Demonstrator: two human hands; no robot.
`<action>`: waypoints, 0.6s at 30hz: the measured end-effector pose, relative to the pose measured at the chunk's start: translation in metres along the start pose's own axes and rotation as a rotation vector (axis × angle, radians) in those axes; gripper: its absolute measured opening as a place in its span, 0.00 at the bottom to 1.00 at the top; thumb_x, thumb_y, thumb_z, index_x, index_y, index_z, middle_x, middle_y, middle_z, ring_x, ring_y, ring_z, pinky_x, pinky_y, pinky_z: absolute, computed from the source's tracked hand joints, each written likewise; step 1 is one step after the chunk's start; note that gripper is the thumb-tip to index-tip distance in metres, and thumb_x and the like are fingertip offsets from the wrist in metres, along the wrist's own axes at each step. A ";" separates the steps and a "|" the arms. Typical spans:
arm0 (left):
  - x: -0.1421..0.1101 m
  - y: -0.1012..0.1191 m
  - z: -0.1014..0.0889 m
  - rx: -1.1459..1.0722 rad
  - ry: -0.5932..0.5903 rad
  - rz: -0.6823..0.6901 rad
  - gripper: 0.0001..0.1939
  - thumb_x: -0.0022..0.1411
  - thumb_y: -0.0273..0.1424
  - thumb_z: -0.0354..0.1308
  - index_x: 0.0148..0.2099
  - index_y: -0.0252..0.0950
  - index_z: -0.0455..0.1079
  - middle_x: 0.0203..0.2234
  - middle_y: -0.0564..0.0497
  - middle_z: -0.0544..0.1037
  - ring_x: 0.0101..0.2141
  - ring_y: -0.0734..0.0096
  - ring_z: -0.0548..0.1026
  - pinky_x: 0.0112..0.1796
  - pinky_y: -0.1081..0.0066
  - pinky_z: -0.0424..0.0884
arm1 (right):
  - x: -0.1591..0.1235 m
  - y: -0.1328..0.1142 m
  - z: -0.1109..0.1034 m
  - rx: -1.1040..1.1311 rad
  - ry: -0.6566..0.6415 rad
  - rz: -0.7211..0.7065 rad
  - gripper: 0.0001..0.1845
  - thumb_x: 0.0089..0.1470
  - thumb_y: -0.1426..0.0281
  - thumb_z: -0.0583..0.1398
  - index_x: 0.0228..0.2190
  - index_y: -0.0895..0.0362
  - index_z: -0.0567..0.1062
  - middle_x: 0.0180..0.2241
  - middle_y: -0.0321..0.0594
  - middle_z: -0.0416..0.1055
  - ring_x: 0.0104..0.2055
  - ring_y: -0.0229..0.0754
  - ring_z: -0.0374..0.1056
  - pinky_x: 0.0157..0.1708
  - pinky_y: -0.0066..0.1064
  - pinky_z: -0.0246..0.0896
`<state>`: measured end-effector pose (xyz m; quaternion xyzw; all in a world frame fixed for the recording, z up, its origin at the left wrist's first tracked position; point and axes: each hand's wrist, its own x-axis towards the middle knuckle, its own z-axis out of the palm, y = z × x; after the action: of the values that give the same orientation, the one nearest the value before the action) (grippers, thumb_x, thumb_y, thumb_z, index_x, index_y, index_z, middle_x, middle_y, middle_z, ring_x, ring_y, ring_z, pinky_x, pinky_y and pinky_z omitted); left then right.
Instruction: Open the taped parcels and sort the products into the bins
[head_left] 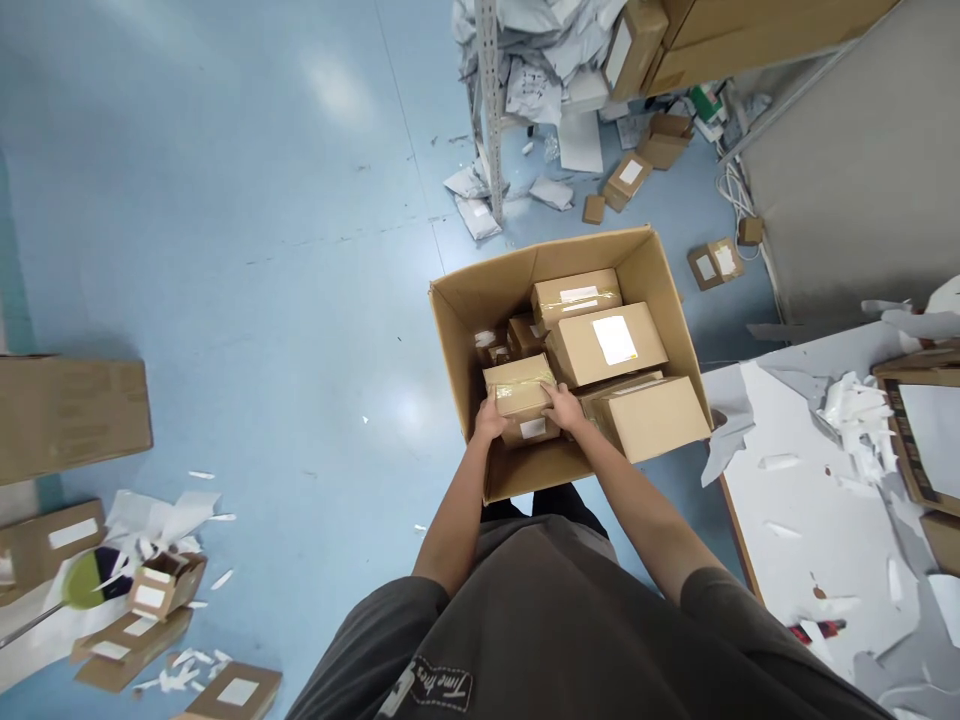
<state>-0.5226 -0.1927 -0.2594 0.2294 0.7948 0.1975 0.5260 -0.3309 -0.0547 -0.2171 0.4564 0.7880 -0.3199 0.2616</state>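
One small cardboard box (pixel 523 398), with yellowish tape across the top and a white label on the side nearest you, lies directly between your two hands, inside a large open carton (pixel 679 315). Your left hand (pixel 490 420) grips its left side; your right hand (pixel 564 408) grips its right side, fingers at the top edge. Whether the box is raised or resting cannot be told. Just beyond your right hand: one larger box (pixel 607 345) bearing a white label (pixel 615 340). Farther past that: one taped box (pixel 576 296). To the right of your right hand: one plain box (pixel 660 418), at the carton's near right corner. Just beyond your left hand: small brown boxes (pixel 523 336), partly hidden. Outside the carton, well to the right of your hands: one white-covered table (pixel 802 500). Well to their left: one big box (pixel 71 415).
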 end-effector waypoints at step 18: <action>0.036 -0.003 0.002 -0.225 0.188 -0.191 0.57 0.62 0.42 0.73 0.82 0.37 0.45 0.68 0.37 0.73 0.67 0.55 0.73 0.64 0.63 0.67 | 0.078 -0.008 -0.010 0.050 -0.172 -0.014 0.34 0.74 0.60 0.55 0.75 0.54 0.60 0.67 0.51 0.69 0.68 0.50 0.67 0.65 0.35 0.60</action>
<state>-0.5334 -0.1747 -0.2884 0.0729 0.8315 0.2550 0.4881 -0.3744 -0.0077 -0.2632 0.4281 0.7576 -0.3793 0.3144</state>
